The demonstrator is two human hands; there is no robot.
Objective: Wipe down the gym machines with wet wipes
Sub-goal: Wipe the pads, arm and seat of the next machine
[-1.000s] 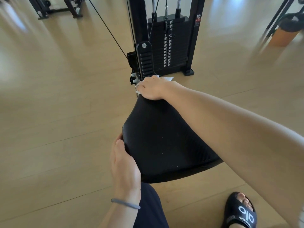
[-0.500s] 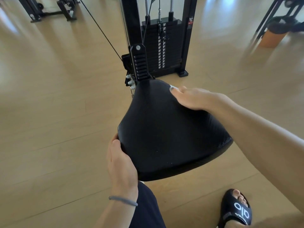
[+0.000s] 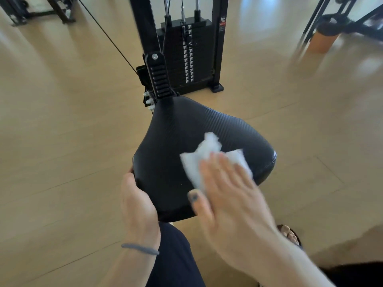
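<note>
On my head view, my right hand [image 3: 232,199] lies flat, fingers [image 3: 209,168] straight, pressing a white wet wipe [image 3: 207,150] onto the near right part of the black padded seat [image 3: 186,129]. My left hand [image 3: 137,204] grips the seat's near left edge, thumb on top; the other fingers are hidden underneath. Behind the seat stands the weight stack [image 3: 186,52] on the wooden floor [image 3: 62,121].

left hand [image 3: 139,204]: bottom centre, fingers curled, gripping an edge
right hand [image 3: 232,201]: lower right, flat, fingers straight, pressing down
</note>
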